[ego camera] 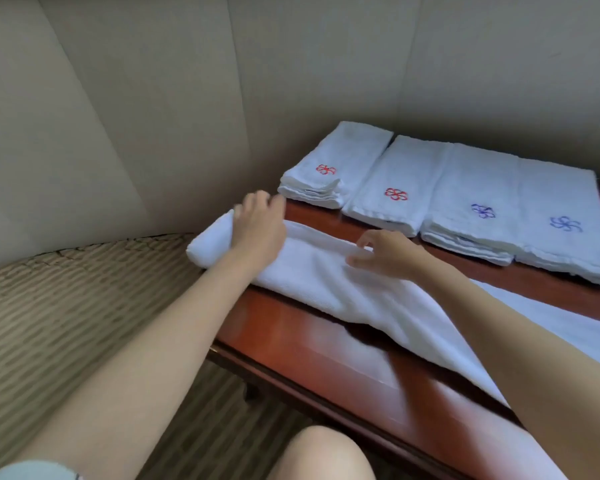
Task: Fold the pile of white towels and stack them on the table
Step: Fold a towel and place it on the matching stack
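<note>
A long white towel (pixel 343 289) lies across the reddish-brown wooden table (pixel 291 327), folded lengthwise into a narrow band with a raised fold running along its far edge. Its far-left end hangs slightly past the table's corner in a soft, rounded fold, and the rest trails toward the table's near-right side, where it widens and passes under the right forearm. The cloth looks thick and plain.

The left hand (pixel 257 226) rests on top of the towel near that overhanging end, palm down; its fingers (pixel 257 199) are loosely bent and blurred, and I cannot tell whether they pinch the cloth or merely press it. The right hand (pixel 385 252) sits further along the towel, toward the table's middle, fingers spread and slightly curled, the fingertips (pixel 355 261) touching the raised fold without closing round it.

Along the table's far edge, against the beige padded wall (pixel 187 98), four folded towels lie side by side: two with red flower emblems (pixel 326 169) toward the table's left corner, and two with blue emblems (pixel 483 211) beyond them. Below the table's left side is striped carpet (pixel 66 306).
</note>
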